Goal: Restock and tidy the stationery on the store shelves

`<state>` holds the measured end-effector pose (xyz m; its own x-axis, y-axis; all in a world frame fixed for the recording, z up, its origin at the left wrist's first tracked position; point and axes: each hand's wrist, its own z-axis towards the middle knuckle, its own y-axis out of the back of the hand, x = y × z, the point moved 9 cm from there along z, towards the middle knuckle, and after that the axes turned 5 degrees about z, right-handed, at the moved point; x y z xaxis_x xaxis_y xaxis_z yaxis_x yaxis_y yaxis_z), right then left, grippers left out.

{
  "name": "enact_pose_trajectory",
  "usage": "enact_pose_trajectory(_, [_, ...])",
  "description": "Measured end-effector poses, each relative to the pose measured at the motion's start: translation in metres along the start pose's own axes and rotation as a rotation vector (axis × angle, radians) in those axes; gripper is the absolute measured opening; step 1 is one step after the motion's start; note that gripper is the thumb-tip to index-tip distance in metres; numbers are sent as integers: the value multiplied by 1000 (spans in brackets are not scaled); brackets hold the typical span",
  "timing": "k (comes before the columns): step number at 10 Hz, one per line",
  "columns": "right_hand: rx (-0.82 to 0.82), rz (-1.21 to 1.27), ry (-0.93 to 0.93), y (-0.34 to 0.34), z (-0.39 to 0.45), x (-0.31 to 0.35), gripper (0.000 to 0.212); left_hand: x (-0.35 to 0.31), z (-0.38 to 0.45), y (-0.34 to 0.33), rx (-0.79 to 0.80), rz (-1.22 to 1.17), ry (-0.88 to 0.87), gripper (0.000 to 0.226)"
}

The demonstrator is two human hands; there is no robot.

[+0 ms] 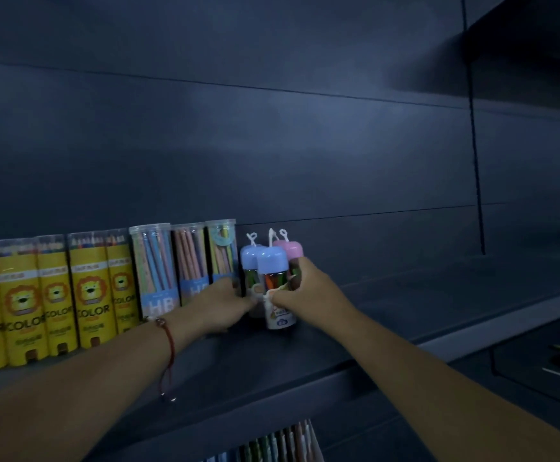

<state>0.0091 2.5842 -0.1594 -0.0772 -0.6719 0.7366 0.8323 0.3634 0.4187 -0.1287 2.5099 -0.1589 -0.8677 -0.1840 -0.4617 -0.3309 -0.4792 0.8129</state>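
On the dark shelf (355,331) we saw three small crayon jars clustered just right of the clear HB pencil tubes (158,265); the right hand (308,288) curled its grip round the front blue-capped jar (273,271), with the pink-capped jar (292,249) behind its fingers; the left hand (220,305) reached to the rear blue-capped jar (250,258), its grip too hidden to judge; yellow lion tubes (55,295) stood further left.

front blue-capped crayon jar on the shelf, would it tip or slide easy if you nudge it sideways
The front blue-capped jar is tall and narrow on a small base, so it probably tips before it slides. Its smooth plastic wall looks slippery; the right hand wraps it and the left hand touches the cluster. On its side, the round body would likely roll along the shelf.
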Motion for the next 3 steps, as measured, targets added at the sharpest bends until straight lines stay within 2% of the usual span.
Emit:
enact_pose_trajectory(1, [10,88,-49,3,-3,-1,34,-3,5,-6,3,92,-59,26])
enact_pose_trajectory(2, [90,155,-62,-1,-6,-2,19,5,12,-9,-44,107,-42,25])
enact_pose_trajectory(3, [141,141,-84,-6,-11,-1,19,12,16,-6,-116,139,-14,21])
